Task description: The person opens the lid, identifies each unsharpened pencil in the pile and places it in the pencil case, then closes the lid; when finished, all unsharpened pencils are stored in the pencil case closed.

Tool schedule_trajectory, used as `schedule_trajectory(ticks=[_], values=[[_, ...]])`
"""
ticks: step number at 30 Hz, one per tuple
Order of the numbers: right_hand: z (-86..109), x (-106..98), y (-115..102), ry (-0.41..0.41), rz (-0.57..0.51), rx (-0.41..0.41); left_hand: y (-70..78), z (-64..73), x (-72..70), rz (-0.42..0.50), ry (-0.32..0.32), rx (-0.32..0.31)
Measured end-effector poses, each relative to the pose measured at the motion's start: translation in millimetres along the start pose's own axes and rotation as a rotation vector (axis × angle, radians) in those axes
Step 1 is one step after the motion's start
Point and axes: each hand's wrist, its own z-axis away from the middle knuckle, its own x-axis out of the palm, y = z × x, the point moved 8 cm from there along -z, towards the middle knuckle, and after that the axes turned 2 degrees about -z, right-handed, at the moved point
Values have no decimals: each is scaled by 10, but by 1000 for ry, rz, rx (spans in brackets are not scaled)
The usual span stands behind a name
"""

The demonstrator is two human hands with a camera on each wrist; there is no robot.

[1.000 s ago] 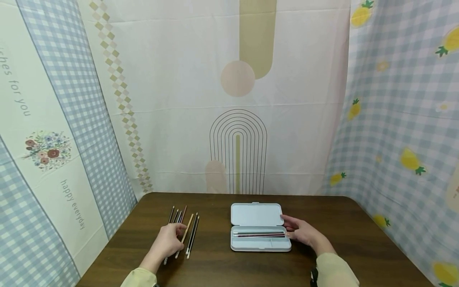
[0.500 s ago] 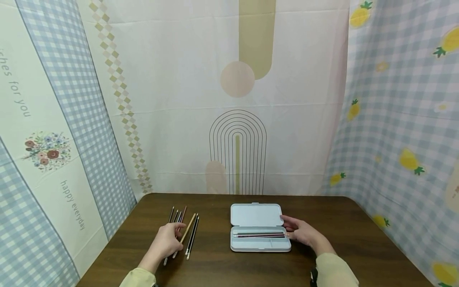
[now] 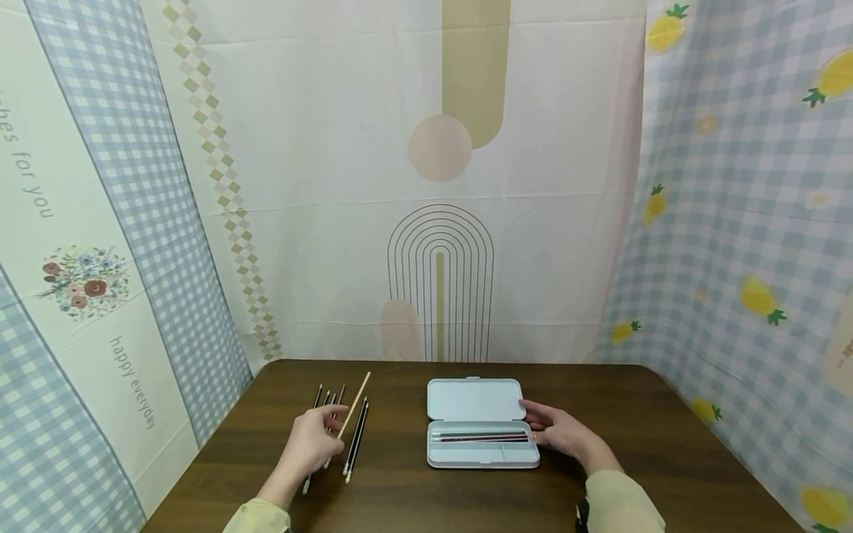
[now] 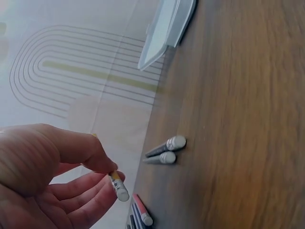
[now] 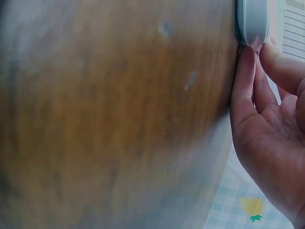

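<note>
A yellow pencil [image 3: 355, 404] with a white eraser is pinched between the thumb and fingers of my left hand [image 3: 311, 442]. It slants up over the table, its eraser end [image 4: 122, 193] nearest the left wrist camera. Two dark pencils [image 3: 357, 443] lie just right of that hand, and several others [image 3: 318, 397] lie partly hidden beneath it. My right hand [image 3: 566, 435] holds the right end of a pale blue pencil case [image 3: 466, 456], thumb and fingers on its edge [image 5: 255, 24]. The case lies with its lid [image 3: 474, 400] raised back; a few pencils [image 3: 481, 436] rest in its long compartment.
Everything lies on a dark brown wooden table [image 3: 413, 496]. A patterned white cloth [image 3: 320, 259] hangs behind its back edge. Checked cloths [image 3: 720, 259] hang at the sides.
My left hand has raised the yellow pencil off the table, its far tip shifting up and right. The right hand and the case have stayed in place.
</note>
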Motion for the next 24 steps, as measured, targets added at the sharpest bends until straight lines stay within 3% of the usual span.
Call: schedule_trajectory(ticks=[13,24], values=[[25,1,-22,-5,-13,-2,209,-33,165,101,-24,44],[25,8,-16,-9,-35,-11,474,-35,456,135,-118,160]])
